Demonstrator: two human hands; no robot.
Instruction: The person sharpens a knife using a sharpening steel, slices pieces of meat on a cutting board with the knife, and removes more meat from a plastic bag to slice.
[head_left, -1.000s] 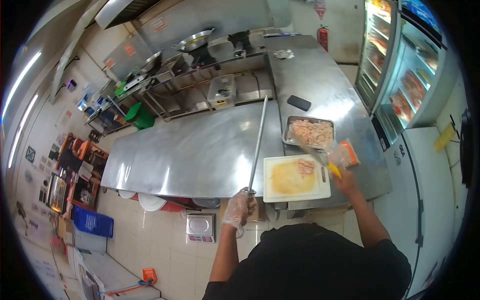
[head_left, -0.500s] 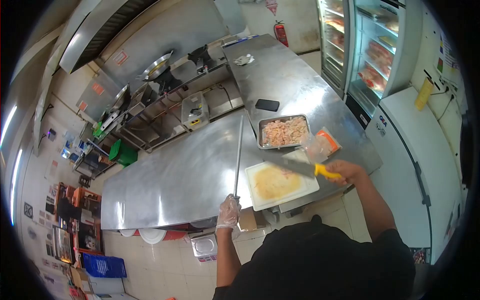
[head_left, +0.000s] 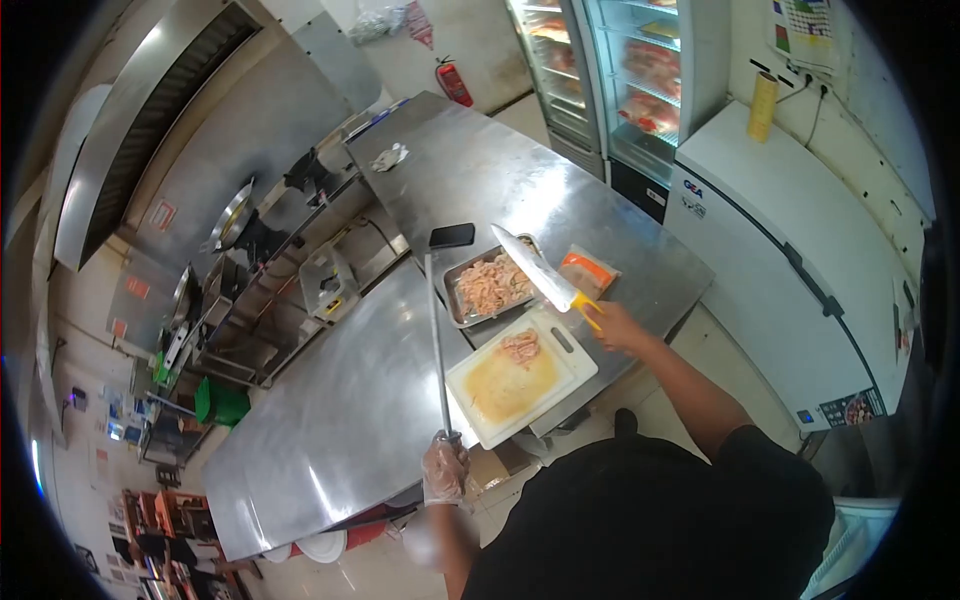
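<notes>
Knife (head_left: 540,274) and metal rod (head_left: 438,345), held apart above a steel desk (head_left: 330,430). The right hand (head_left: 618,328) has its grip closed around the knife's yellow handle; the blade points up and away, crossing in front of a metal tray (head_left: 455,300) and hiding part of the chopped meat (head_left: 490,285) inside. Whether the blade touches the tray's rim cannot be told. The left hand (head_left: 446,470), in a clear plastic glove, has its grip clamped on the rod's lower end, so the rod's handle is mostly hidden; the shaft rises beside the white cutting board (head_left: 485,385). A small portion of meat (head_left: 520,347) lies on the stained board. Right of the tray is an orange-and-clear packet (head_left: 588,272), its print illegible and its near edge partly covered by the knife; a dark phone (head_left: 452,235) lies beyond the tray. Beside the left forearm, a pale round shape (head_left: 422,540) is too blurred to identify.
</notes>
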